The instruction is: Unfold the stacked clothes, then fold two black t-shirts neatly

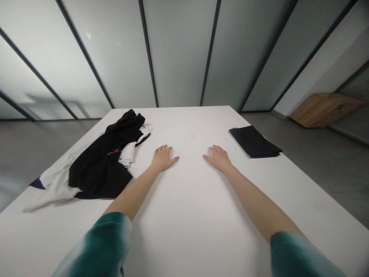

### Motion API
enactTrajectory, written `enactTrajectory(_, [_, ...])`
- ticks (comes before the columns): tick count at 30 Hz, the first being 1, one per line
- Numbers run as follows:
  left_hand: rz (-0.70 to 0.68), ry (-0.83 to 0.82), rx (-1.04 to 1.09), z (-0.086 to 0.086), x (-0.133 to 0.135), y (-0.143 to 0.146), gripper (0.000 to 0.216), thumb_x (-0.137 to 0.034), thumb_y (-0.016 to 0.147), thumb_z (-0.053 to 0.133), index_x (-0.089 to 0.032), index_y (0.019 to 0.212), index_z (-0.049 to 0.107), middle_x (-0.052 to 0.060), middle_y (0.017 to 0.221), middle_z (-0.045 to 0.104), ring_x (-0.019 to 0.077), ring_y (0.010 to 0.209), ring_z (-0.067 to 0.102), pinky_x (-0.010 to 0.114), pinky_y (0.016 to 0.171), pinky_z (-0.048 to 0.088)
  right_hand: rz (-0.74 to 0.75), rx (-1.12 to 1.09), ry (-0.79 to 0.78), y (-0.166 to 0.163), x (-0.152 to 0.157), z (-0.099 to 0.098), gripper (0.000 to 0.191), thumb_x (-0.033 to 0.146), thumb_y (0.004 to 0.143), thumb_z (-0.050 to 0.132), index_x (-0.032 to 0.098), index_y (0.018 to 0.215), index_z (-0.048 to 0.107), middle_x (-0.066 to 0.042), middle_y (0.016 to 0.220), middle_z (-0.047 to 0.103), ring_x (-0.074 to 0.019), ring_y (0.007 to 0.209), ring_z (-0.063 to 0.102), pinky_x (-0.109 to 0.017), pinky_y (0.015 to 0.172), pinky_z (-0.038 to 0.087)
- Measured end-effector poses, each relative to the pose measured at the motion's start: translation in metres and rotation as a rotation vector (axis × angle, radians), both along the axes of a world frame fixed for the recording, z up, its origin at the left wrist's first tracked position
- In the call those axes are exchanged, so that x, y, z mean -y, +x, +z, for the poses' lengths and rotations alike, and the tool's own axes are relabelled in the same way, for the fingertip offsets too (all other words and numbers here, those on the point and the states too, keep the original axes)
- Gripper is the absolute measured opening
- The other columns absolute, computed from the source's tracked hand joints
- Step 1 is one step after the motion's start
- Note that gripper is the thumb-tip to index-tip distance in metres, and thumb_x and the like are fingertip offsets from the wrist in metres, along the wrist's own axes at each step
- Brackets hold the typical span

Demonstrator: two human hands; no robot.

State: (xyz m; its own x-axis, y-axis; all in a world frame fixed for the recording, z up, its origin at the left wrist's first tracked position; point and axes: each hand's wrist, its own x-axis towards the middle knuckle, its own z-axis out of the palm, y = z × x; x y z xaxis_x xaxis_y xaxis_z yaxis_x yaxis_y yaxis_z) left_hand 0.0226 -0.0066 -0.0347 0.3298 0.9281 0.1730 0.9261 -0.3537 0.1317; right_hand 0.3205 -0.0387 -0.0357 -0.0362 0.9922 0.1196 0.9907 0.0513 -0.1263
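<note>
Between clothes pile (pixel 98 169) and folded cloth (pixel 255 141), flat hands.

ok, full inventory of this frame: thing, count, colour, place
table: 1, white, centre, bears everything below
clothes pile: 1 heap, black and white with a bit of pink, table's left side
folded cloth: 1, black, flat near the table's right edge
wooden box: 1, brown, on the floor at far right
wall panels: several, frosted grey with dark frames, behind the table
left hand: 1, bare, flat on the table, empty
right hand: 1, bare, flat on the table, empty
sleeves: 2, teal, bottom corners
</note>
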Motion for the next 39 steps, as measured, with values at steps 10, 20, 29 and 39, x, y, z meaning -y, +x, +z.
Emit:
enactTrajectory(10, [-0.002, -0.064, 0.031, 0.005, -0.001, -0.006, 0.058, -0.052, 0.09, 0.052, -0.016, 0.135, 0.056, 0.016, 0.15, 0.047, 0.0317, 0.14, 0.041, 0.046, 0.115, 0.032, 0.146, -0.041, 0.094, 0.006, -0.004, -0.002, 0.037, 0.032, 0.093, 0.048, 0.016, 0.12, 0.068, -0.015, 0.133, 0.061, -0.0295, 0.117, 0.056, -0.042, 0.099, 0.043])
enactTrajectory(20, [0.24, 0.15, 0.333, 0.013, -0.024, -0.032, 0.047, -0.039, 0.084, 0.057, -0.017, 0.125, 0.059, 0.018, 0.145, 0.049, 0.0357, 0.139, 0.037, 0.053, 0.113, 0.032, 0.122, -0.098, 0.111, 0.007, -0.005, -0.004, 0.034, 0.031, 0.093, 0.049, 0.019, 0.117, 0.069, -0.013, 0.129, 0.062, -0.0297, 0.116, 0.055, -0.042, 0.096, 0.042])
enactTrajectory(29, [0.608, 0.182, 0.137, 0.074, -0.067, -0.137, 0.077, -0.045, 0.079, 0.057, -0.011, 0.146, 0.039, 0.025, 0.156, 0.03, 0.0439, 0.145, 0.022, 0.065, 0.111, 0.023, 0.123, -0.119, 0.117, 0.007, -0.007, -0.006, 0.033, 0.031, 0.093, 0.049, 0.019, 0.117, 0.068, -0.014, 0.128, 0.062, -0.0292, 0.114, 0.055, -0.041, 0.095, 0.041])
enactTrajectory(39, [0.762, -0.013, 0.353, 0.079, -0.078, -0.172, 0.047, -0.038, 0.08, 0.052, -0.006, 0.113, 0.063, 0.032, 0.121, 0.061, 0.0506, 0.122, 0.052, 0.074, 0.095, 0.035, 0.121, -0.104, 0.111, 0.007, -0.008, -0.007, 0.033, 0.031, 0.094, 0.048, 0.02, 0.117, 0.067, -0.013, 0.127, 0.062, -0.028, 0.112, 0.055, -0.04, 0.093, 0.041])
